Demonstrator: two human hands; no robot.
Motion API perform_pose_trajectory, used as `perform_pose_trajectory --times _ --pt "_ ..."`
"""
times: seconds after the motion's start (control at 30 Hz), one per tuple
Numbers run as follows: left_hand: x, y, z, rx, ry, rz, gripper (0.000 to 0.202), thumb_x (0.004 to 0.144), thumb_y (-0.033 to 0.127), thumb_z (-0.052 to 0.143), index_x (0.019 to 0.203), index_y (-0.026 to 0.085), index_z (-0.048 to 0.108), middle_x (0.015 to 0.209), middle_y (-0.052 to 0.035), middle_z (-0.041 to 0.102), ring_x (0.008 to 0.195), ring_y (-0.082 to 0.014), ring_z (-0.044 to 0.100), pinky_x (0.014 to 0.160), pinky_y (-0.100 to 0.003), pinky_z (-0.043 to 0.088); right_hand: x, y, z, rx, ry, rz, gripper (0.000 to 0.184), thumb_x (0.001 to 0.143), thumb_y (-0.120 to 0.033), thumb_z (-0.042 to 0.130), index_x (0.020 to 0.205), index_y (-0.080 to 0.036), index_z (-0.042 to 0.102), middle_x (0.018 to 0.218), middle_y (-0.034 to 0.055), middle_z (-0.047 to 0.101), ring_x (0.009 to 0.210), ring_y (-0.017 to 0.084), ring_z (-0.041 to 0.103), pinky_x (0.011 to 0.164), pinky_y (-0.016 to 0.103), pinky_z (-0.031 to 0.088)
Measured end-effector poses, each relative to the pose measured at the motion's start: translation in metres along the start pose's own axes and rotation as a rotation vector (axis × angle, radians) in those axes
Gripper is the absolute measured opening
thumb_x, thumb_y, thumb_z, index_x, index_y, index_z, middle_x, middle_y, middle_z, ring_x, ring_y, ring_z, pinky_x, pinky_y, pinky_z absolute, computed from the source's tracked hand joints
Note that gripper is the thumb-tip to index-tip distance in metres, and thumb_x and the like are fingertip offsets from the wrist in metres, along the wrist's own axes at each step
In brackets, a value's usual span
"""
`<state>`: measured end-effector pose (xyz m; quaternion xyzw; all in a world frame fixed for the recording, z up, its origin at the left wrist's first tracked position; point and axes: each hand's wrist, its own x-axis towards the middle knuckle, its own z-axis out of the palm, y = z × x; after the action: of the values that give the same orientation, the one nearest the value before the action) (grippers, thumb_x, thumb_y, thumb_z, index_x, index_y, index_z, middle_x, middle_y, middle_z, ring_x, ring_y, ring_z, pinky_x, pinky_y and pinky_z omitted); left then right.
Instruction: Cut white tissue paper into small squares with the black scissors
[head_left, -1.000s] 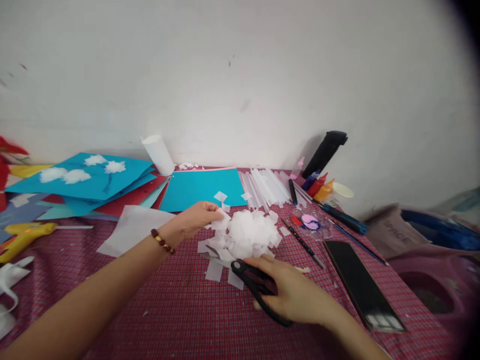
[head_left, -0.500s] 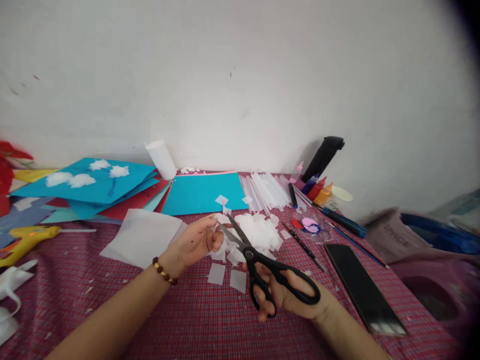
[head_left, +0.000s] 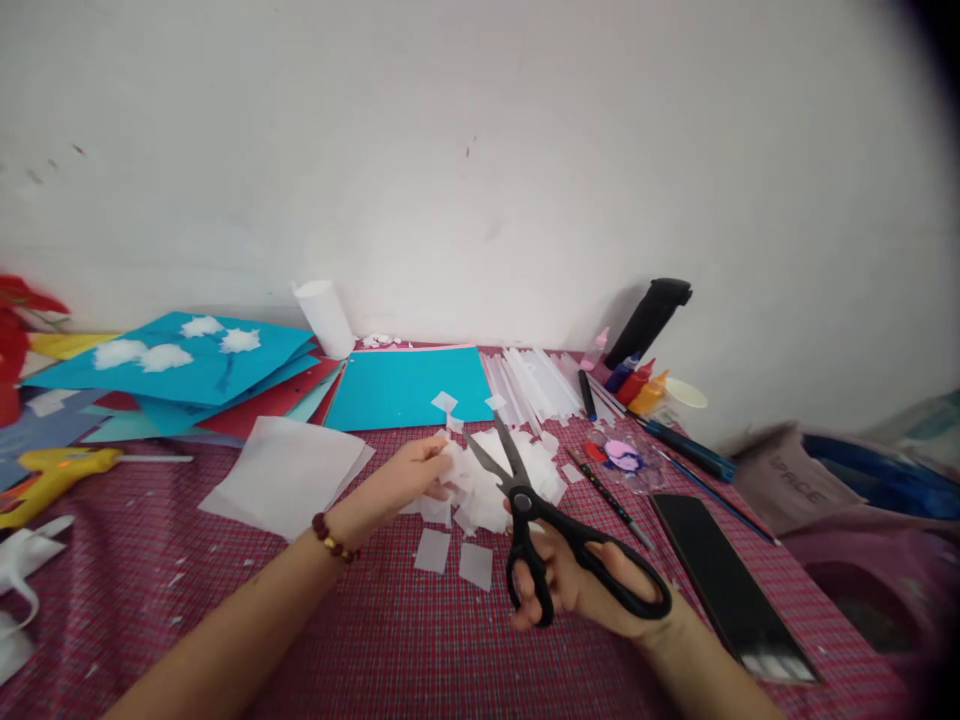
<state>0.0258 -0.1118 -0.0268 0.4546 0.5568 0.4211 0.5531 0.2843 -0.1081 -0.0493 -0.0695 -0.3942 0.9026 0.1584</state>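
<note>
My right hand [head_left: 581, 590] grips black-handled scissors [head_left: 540, 520], fingers through the loops, blades parted and pointing up and left. My left hand [head_left: 409, 475], a bead bracelet on its wrist, pinches a small white paper piece [head_left: 454, 465] just left of the blades. Behind both lies a heap of white paper squares [head_left: 517, 470] on the red checked tablecloth [head_left: 360, 640]. Two loose white squares [head_left: 454, 557] lie flat below the hands.
A white sheet [head_left: 289, 472] lies left of my left hand. Blue and red card sheets [head_left: 405, 385] and white strips [head_left: 536, 380] sit behind. A yellow glue gun [head_left: 56, 475] is far left. Paint bottles [head_left: 637, 378], brushes [head_left: 607, 490] and a black phone [head_left: 720, 570] lie to the right.
My right hand lifted the scissors off the table, turned them upright and opened the blades. My left hand drew a paper piece out of the heap toward the blades.
</note>
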Motion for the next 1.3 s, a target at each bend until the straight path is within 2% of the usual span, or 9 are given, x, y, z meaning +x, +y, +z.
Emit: perform_pose_trajectory --times 0.13,0.23,0.37,0.53,0.67,0.8,0.9,1.0,1.3 --pt "-0.007 0.012 -0.021 0.244 0.105 0.129 0.02 0.079 0.031 0.056 0.064 0.018 0.05 0.065 0.0043 0.045 0.057 -0.0099 0.042 0.052 -0.022 0.035 -0.006 -0.001 -0.004 -0.311 0.115 -0.076 0.065 0.083 -0.054 0.062 0.138 -0.025 0.041 0.101 0.0099 0.061 0.083 0.021 0.062 0.075 0.038 0.048" --pt "-0.012 0.018 -0.031 0.204 0.143 0.16 0.025 0.078 0.032 0.058 0.061 0.019 0.047 0.057 0.0062 0.038 0.053 -0.0091 0.034 0.051 -0.023 0.028 -0.003 -0.003 0.0 -0.527 0.152 -0.025 0.065 0.084 -0.056 0.06 0.137 -0.023 0.043 0.093 0.007 0.059 0.069 0.015 0.058 0.062 0.029 0.043" --pt "-0.014 0.016 -0.034 0.065 0.146 0.1 0.023 0.074 0.034 0.064 0.063 0.017 0.052 0.057 0.0056 0.044 0.052 -0.0087 0.037 0.053 -0.023 0.031 0.006 -0.007 0.01 -0.575 0.199 0.032 0.066 0.08 -0.061 0.061 0.129 -0.019 0.05 0.083 0.0027 0.055 0.059 0.011 0.052 0.054 0.024 0.037" --pt "-0.012 0.008 -0.029 0.034 0.039 0.003 0.025 0.071 0.036 0.066 0.061 0.017 0.054 0.057 0.0041 0.048 0.053 -0.0096 0.04 0.054 -0.023 0.033 0.011 -0.004 0.011 -0.562 0.216 0.033 0.067 0.079 -0.058 0.064 0.13 -0.017 0.049 0.081 0.0013 0.054 0.059 0.01 0.051 0.055 0.024 0.038" --pt "-0.01 0.001 -0.026 0.092 0.004 -0.04 0.023 0.073 0.035 0.063 0.06 0.017 0.055 0.054 0.0049 0.047 0.051 -0.0097 0.039 0.052 -0.023 0.031 0.014 -0.003 0.015 -0.598 0.248 0.028 0.048 0.08 -0.033 0.069 0.125 -0.023 0.055 0.08 -0.0018 0.054 0.064 0.011 0.048 0.058 0.024 0.037" --pt "-0.008 -0.002 -0.025 0.149 -0.009 -0.045 0.015 0.072 0.026 0.06 0.06 0.017 0.059 0.053 0.0053 0.049 0.05 -0.0097 0.038 0.051 -0.022 0.03 0.016 -0.005 0.023 -0.75 0.338 0.03 0.049 0.072 -0.013 0.069 0.119 -0.026 0.059 0.089 -0.001 0.059 0.079 0.017 0.053 0.072 0.029 0.042" --pt "-0.008 -0.003 -0.025 0.165 0.0 -0.06 0.012 0.07 0.025 0.059 0.061 0.018 0.062 0.053 0.0049 0.051 0.049 -0.0101 0.039 0.052 -0.023 0.032 0.017 -0.006 0.026 -0.845 0.381 0.031 0.043 0.07 -0.014 0.07 0.111 -0.025 0.063 0.094 0.0002 0.062 0.085 0.021 0.055 0.08 0.035 0.042" --pt "-0.007 -0.003 -0.024 0.173 -0.006 -0.074 0.01 0.069 0.024 0.059 0.063 0.018 0.065 0.053 0.0046 0.052 0.049 -0.0103 0.04 0.051 -0.023 0.031 0.018 -0.005 0.026 -0.865 0.38 0.025 0.035 0.071 -0.019 0.071 0.105 -0.023 0.064 0.094 0.0013 0.064 0.086 0.022 0.056 0.08 0.036 0.044" --pt "-0.006 -0.005 -0.021 0.174 -0.052 -0.057 0.01 0.068 0.022 0.057 0.065 0.018 0.065 0.054 0.0046 0.051 0.049 -0.0101 0.038 0.051 -0.023 0.031 0.019 -0.002 0.022 -0.803 0.376 0.023 0.038 0.071 -0.017 0.071 0.108 -0.024 0.064 0.085 -0.0009 0.062 0.084 0.022 0.057 0.079 0.035 0.045"
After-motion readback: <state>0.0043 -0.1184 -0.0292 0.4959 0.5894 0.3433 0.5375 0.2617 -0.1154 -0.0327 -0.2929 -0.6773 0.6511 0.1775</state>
